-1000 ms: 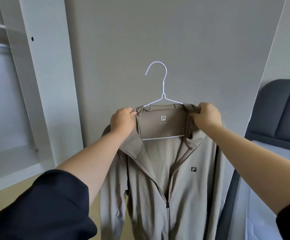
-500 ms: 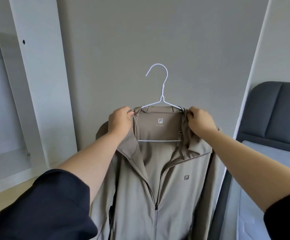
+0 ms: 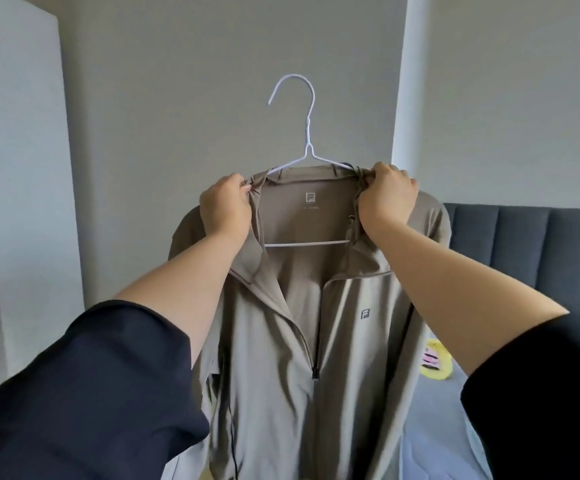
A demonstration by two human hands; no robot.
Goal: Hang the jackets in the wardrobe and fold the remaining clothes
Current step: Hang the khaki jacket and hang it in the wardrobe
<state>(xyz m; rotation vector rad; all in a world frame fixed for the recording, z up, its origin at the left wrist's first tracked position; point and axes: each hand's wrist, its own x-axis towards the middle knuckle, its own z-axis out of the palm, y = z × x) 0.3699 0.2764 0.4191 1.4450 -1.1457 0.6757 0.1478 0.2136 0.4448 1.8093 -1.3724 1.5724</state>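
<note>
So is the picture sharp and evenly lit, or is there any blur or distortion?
Head view: soft, even light with no glare; the jacket and white hanger are sharp; wide-angle bending tilts the wardrobe panel at the left edge.

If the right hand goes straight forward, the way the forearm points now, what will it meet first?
The right hand already grips the jacket collar, so it would push that. Beyond it, probably the grey wall, though depth is unclear.

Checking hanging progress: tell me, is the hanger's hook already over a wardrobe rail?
No, the white hanger hook is free against the bare wall, while left hand and right hand grip the jacket collar.
</note>
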